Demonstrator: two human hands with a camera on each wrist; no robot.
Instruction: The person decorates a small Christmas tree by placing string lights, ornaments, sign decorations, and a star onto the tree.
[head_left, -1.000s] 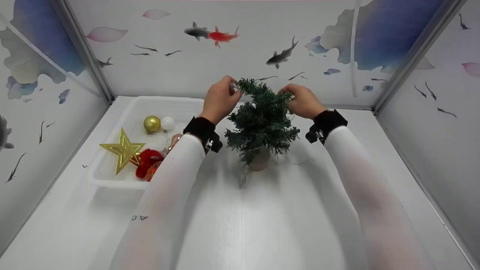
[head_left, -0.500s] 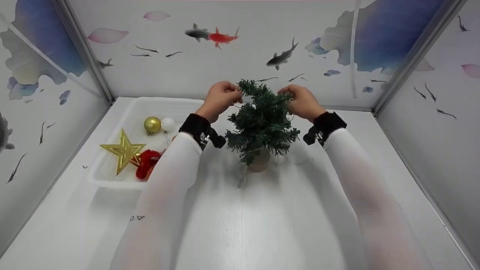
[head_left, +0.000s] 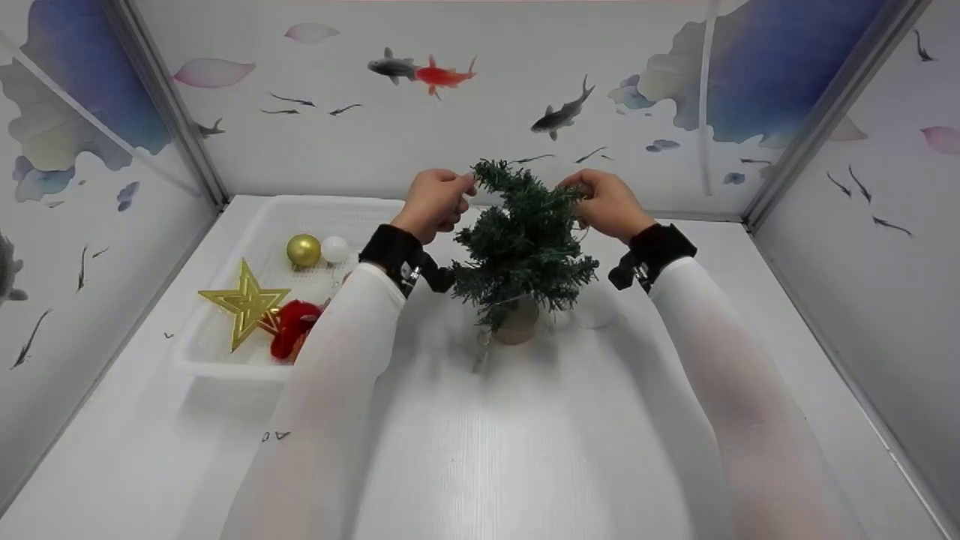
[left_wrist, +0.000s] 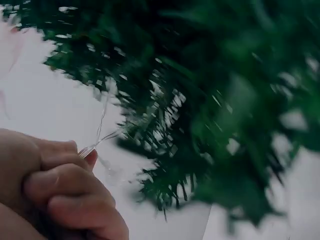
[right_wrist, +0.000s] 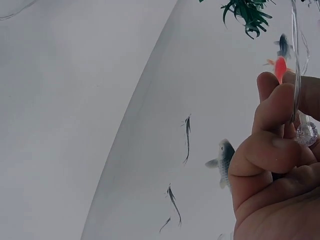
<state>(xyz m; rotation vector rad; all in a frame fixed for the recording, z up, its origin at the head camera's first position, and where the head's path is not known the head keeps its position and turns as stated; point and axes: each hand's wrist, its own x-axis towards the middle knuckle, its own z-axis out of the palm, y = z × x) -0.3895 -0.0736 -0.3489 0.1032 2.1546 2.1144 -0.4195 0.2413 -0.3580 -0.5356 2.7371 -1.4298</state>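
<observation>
Left hand has a thin clear wire pinched at the fingertips, right beside the top branches of a little fake Christmas tree. Right hand's on the other side, fingers curled round more wire strands and a clear bead. Tree's standing on the white table, near a plastic tray with a gold star and two baubles.

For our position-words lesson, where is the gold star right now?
In the head view, the gold star sits at left in the white tray, beside the red decoration, nearer the camera than the gold ball.
</observation>
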